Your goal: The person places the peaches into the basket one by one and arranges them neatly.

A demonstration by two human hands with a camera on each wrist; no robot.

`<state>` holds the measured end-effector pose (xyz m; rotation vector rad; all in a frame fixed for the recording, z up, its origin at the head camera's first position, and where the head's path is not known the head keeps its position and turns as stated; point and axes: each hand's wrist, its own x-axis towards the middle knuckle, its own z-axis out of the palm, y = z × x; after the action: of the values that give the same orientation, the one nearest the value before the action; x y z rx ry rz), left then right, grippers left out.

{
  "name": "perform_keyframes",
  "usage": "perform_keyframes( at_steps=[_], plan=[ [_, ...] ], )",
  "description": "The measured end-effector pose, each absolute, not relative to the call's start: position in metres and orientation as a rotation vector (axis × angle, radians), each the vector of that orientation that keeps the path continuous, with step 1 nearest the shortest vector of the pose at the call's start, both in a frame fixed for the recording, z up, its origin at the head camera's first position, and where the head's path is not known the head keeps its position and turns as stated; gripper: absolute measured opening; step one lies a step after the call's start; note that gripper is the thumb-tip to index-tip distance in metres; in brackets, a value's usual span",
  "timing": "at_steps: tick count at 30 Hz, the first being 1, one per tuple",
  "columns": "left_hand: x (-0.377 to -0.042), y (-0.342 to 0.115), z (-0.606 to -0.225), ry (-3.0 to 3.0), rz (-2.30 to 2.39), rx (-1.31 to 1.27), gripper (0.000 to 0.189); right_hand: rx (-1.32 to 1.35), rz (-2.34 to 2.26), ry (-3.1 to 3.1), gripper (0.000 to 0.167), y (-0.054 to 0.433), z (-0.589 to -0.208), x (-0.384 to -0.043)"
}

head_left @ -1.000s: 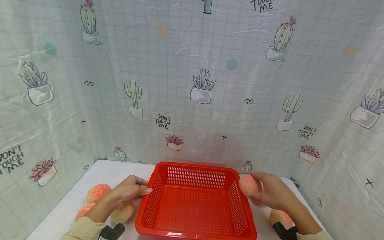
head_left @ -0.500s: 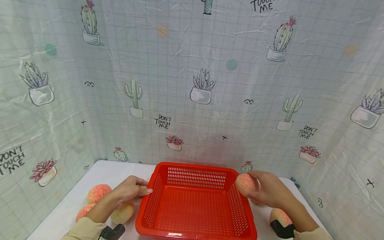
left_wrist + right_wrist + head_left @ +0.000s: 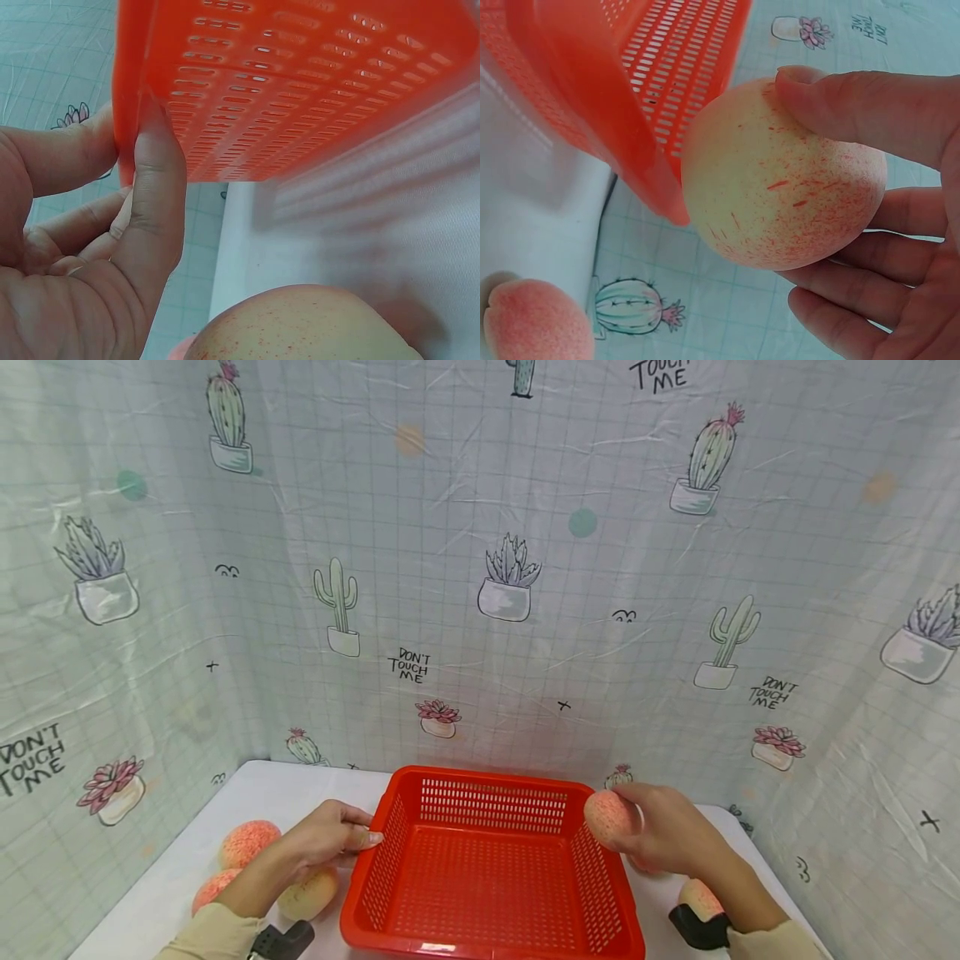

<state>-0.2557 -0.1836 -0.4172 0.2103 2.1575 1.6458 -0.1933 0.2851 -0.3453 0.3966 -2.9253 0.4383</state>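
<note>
A red plastic basket (image 3: 487, 893) with slotted walls stands in the middle of the white table, nothing inside it. My left hand (image 3: 327, 837) pinches its left rim between thumb and fingers; the left wrist view shows the slotted wall (image 3: 247, 90) from outside. In my right hand (image 3: 667, 831) is a peach (image 3: 609, 820), pale yellow with red speckles, held at the basket's right rim. In the right wrist view the thumb lies on top of the peach (image 3: 780, 180) and the fingers are round its far side.
Left of the basket lie several peaches, among them a pink one (image 3: 251, 843) and a pale one (image 3: 307, 893) under my left wrist. Right of it, a peach (image 3: 701, 897) shows by my right wrist and another (image 3: 540, 322) below my hand. A cactus-print curtain (image 3: 450, 568) surrounds the table.
My right hand has brought the peach slightly left, over the basket's right rim. The left hand and the basket have stayed in place.
</note>
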Motion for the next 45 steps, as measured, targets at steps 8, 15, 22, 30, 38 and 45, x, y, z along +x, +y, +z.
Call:
perform_keyframes(
  at_steps=[8, 15, 22, 30, 38, 45],
  plan=[
    [-0.254, -0.184, -0.417, 2.146, 1.652, 0.209, 0.043, 0.378, 0.439, -2.954, 0.070, 0.278, -0.344, -0.197],
    [-0.256, -0.183, -0.417, 2.170, 1.640, 0.193, 0.044, 0.339, 0.475, -2.975, 0.066, 0.269, -0.342, -0.200],
    [-0.256, -0.183, -0.418, 2.164, 1.644, 0.176, 0.043, 0.400, 0.464, -2.957, 0.062, 0.266, -0.344, -0.203],
    [-0.256, -0.183, -0.418, 2.157, 1.649, 0.181, 0.043, 0.488, 0.412, -2.903, 0.052, 0.263, -0.346, -0.209],
    [-0.257, -0.184, -0.418, 2.151, 1.653, 0.200, 0.043, 0.473, 0.434, -2.922, 0.055, 0.256, -0.347, -0.211],
    [-0.257, -0.185, -0.420, 2.146, 1.663, 0.201, 0.044, 0.458, 0.435, -2.937, 0.056, 0.250, -0.348, -0.215]
  ],
)
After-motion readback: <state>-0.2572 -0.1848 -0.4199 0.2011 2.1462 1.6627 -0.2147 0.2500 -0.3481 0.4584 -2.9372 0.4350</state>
